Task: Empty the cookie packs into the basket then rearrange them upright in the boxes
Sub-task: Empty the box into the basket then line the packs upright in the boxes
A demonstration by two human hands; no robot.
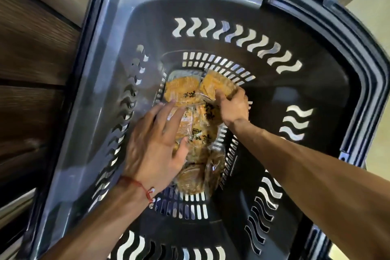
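Red string bracelet (138,184) (left wrist).

I see a dark grey basket (295,95) with wavy slots high on its walls and straight slots lower down. The cookie packs (183,91) are golden orange under clear wrap printed with black characters; the nearest seem browner, perhaps only shadowed. A red thread (143,188) circles the left wrist. Brown wood-grain panelling (31,48) fills the left.
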